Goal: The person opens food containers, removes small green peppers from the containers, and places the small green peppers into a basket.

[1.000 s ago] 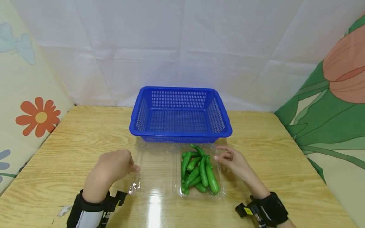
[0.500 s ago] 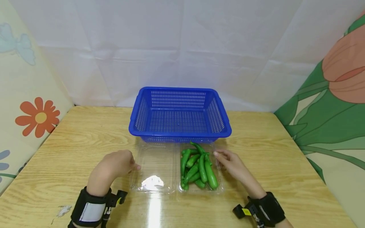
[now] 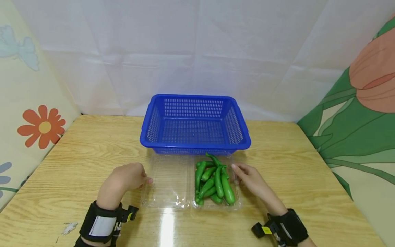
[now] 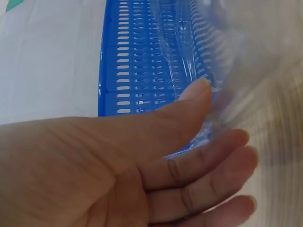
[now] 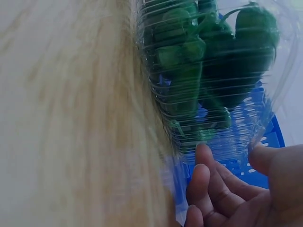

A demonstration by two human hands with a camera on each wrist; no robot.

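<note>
At the desk (image 3: 308, 178), the left hand (image 3: 129, 176) and right hand (image 3: 251, 175) fingers pinch the open box (image 3: 169, 180) by opposite edges, likely steadying its peppers (image 3: 218, 181).

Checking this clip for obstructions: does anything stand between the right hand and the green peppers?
Yes, at the side: the clear plastic container's right wall separates the right hand from the green peppers. From above, nothing visible covers them; the container's other half lies open to their left.
</note>
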